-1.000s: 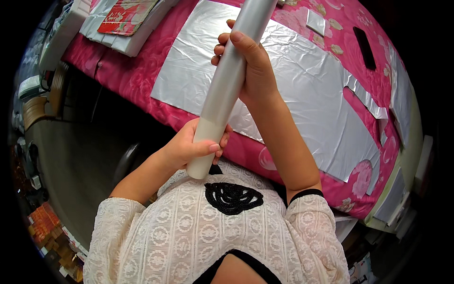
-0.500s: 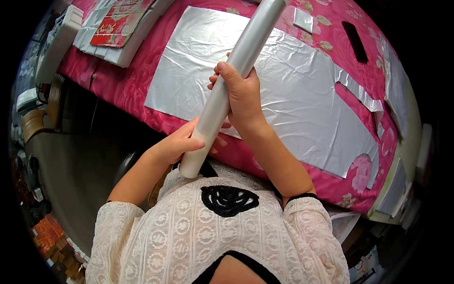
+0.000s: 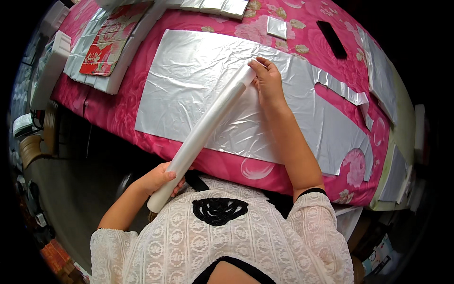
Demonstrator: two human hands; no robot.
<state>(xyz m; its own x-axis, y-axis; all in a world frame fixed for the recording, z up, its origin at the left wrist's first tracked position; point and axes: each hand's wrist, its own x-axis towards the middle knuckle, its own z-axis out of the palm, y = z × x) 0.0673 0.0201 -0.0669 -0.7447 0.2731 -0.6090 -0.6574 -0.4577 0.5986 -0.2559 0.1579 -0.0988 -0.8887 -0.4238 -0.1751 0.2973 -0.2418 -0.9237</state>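
A long whitish roll of film (image 3: 208,130) lies slantwise between my two hands, its near end by my waist and its far end over the table. My left hand (image 3: 165,179) is wrapped round the roll close to its near end. At the far end, my right hand (image 3: 268,80) grips the tip, thumb on the near side and fingers over the top. Under the roll, a creased silver foil sheet (image 3: 175,71) is spread on the pink flowered cloth (image 3: 111,113). A curved piece is cut out of the sheet's right part, leaving a narrow strip (image 3: 343,90).
Wrapped white stacks (image 3: 113,80) with a red printed card (image 3: 101,54) on top stand at the back left. Further back are white packs (image 3: 213,5), a small silver square (image 3: 276,27) and a black oblong object (image 3: 331,39). A wooden chair (image 3: 35,149) stands left.
The roll has come down and nearer, with its far end now over the foil. My right hand has shifted from the roll's middle to its far end; my left hand has moved down-left with the roll.
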